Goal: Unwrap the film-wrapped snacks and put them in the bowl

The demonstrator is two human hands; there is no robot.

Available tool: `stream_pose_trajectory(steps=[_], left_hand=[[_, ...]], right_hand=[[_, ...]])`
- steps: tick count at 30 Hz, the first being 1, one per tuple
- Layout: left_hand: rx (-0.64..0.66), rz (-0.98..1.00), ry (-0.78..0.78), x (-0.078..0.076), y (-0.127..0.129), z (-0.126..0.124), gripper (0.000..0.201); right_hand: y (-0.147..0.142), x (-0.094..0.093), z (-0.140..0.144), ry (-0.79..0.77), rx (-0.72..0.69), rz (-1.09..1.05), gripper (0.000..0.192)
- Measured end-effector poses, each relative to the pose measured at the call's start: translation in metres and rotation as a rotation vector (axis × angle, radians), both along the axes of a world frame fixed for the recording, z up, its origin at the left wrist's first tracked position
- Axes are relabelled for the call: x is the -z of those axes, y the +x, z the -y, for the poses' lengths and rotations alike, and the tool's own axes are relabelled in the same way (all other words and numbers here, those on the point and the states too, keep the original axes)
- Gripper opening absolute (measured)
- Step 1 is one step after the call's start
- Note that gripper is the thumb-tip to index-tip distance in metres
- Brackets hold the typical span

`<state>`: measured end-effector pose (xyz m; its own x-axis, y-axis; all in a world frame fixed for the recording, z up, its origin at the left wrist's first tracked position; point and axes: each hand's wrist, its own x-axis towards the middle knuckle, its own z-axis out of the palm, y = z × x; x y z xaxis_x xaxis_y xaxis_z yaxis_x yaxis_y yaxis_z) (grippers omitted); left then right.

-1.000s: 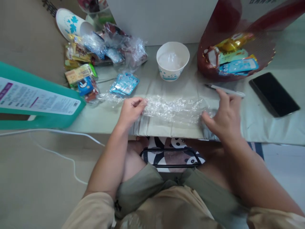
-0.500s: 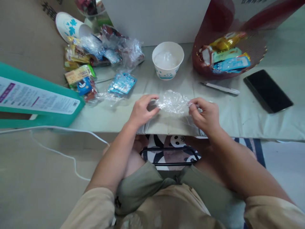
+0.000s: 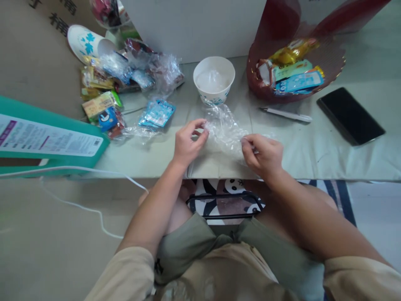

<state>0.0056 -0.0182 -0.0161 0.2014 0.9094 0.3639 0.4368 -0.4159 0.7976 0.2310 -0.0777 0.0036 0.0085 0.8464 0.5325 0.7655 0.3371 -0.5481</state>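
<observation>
A crumpled clear plastic bag (image 3: 224, 127) is being pinched at both ends, by the left hand (image 3: 187, 142) and the right hand (image 3: 262, 152), over the table's (image 3: 328, 154) near edge, just before the white paper bowl (image 3: 214, 80).

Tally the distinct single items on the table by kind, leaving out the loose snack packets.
Clear plastic bag, pinched by left hand and right hand: 1
White paper cups: 2
Pen: 1
Black phone: 1
Red basket: 1
Total: 6
</observation>
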Motion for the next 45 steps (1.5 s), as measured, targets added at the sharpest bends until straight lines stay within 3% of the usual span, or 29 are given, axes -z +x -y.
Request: stream_pose_trajectory(steps=[3,7,13,16,18,22,24,27,30,32,35,39,45], left_hand=[[-0.113,0.023,-0.022,-0.005,-0.001,-0.006,0.019],[-0.163,-0.051,-0.039,-0.011,-0.024,-0.015,0.023],[-0.037,-0.326,-0.034,-0.016,-0.066,-0.014,0.030],[0.099,-0.422,0.042,-0.016,-0.060,-0.003,0.057],[0.152,-0.424,0.111,-0.017,-0.049,0.003,0.058],[0.192,-0.319,0.184,-0.020,-0.031,0.009,0.025],[0.144,-0.185,0.139,-0.023,-0.029,0.008,0.023],[-0.045,0.155,-0.010,-0.023,-0.033,0.006,0.029],[-0.180,0.419,-0.188,-0.020,-0.039,0.001,0.030],[-0.228,0.460,-0.267,-0.018,-0.041,-0.002,0.026],[-0.271,0.446,-0.309,-0.019,-0.040,-0.004,0.016],[-0.300,0.485,-0.344,-0.024,-0.035,-0.003,0.008],[-0.305,0.491,-0.411,-0.027,-0.044,0.003,0.013]], right_hand=[[0.000,0.001,0.004,-0.001,-0.042,0.081,0.028],[0.003,-0.001,0.007,-0.036,-0.084,0.218,0.029],[0.003,-0.003,0.005,-0.098,-0.102,0.172,0.032],[0.002,-0.002,0.001,-0.151,-0.068,0.104,0.034],[0.000,-0.001,-0.002,-0.181,-0.050,0.065,0.033],[-0.003,-0.003,-0.003,-0.230,-0.032,0.059,0.028],[-0.001,-0.005,0.000,-0.190,-0.029,0.107,0.031],[0.008,-0.005,0.009,-0.090,0.021,0.141,0.063],[0.020,0.002,0.018,-0.111,0.030,0.066,0.085],[0.025,0.009,0.020,-0.210,-0.018,-0.036,0.089],[0.024,0.015,0.019,-0.355,-0.046,-0.211,0.077],[0.021,0.017,0.014,-0.335,-0.016,-0.309,0.065],[0.030,0.020,0.012,-0.374,-0.027,-0.333,0.077]])
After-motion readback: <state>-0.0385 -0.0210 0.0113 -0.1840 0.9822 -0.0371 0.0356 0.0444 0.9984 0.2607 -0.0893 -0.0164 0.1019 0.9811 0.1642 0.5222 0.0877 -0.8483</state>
